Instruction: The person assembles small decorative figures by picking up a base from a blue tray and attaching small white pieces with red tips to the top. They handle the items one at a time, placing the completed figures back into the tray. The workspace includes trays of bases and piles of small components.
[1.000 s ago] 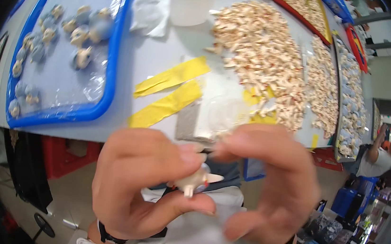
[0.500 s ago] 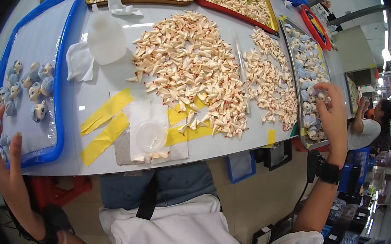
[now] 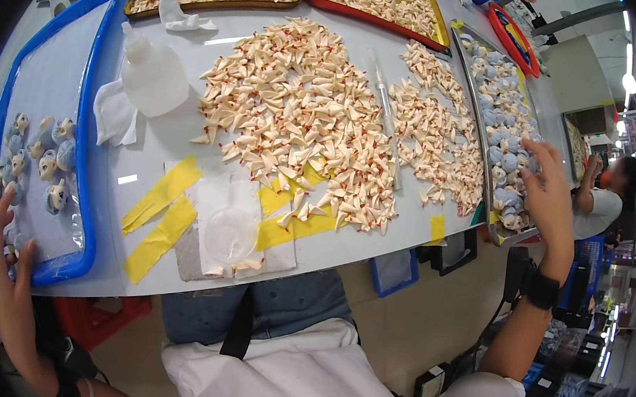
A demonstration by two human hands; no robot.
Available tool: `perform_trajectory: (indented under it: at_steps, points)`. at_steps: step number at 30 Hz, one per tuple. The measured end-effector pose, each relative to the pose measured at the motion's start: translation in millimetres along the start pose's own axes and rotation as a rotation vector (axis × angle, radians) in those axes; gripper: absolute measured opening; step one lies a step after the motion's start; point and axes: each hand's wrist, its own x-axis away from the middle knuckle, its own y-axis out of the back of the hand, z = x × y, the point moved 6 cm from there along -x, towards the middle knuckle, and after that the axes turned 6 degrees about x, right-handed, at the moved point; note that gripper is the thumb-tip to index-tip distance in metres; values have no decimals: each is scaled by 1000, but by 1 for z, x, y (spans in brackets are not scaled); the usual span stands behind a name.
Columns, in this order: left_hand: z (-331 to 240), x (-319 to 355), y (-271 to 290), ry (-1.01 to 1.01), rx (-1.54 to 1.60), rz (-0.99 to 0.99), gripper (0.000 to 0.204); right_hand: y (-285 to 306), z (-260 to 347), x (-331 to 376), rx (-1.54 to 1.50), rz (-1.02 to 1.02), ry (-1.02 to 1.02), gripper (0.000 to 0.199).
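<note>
Blue-rimmed tray [image 3: 90, 174] lay at the far left of the desk [image 3: 187, 119], holding a loose cluster of small pale-blue figurine heads [image 3: 38, 165] along its left half. The left hand [image 3: 10, 263] rested at the tray's near left corner, fingers spread and extended, fingertips touching the tray surface just below the nearest heads; it pinched nothing that could be seen. The heads lay just ahead of that hand, up the tray.

The right hand [image 3: 547, 195] was stretched far to the right, over the near end of a long metal tray [image 3: 474, 99] packed with more blue-and-cream figurine pieces [image 3: 506, 141]. Fingers loosely spread, palm down, tips touching or just above the pieces; whether anything was caught between them could not be told. This tray ran lengthwise away from the person, so its stock extended beyond the hand.

Between the two hands, well apart from both: heaps of small cream cone-shaped parts with red tips [image 3: 303, 119], a white squeeze bottle [image 3: 149, 72], yellow tape strips [image 3: 161, 217].
</note>
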Motion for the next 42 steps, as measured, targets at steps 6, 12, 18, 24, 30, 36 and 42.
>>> perform_trajectory:
  at_steps: [6, 12, 18, 24, 30, 36, 42]
  points:
    - [-31, -3, -9, -74, 67, 45, 31, 10, 76, -4, -389, 222, 47, 23]
    - [-59, -16, -32, -219, 182, 28, 23, -10, 88, -2, -397, 256, 26, 11]
    - [-75, -9, -31, -192, 145, 3, 30, 0, 85, -8, -462, 51, -8, 8]
    - [-77, -6, -29, -278, 31, -41, 29, 17, 75, -3, -594, -98, -104, 5]
    - [-68, 0, -23, -230, 166, -139, 28, 8, 68, 1, -612, -55, -181, 6]
    - [-63, 7, -19, -286, 132, -155, 28, 6, 72, 2, -836, -68, -294, 9]
    - [-54, 26, -9, -383, 548, -266, 25, 17, 72, 1, -740, -42, -151, 10]
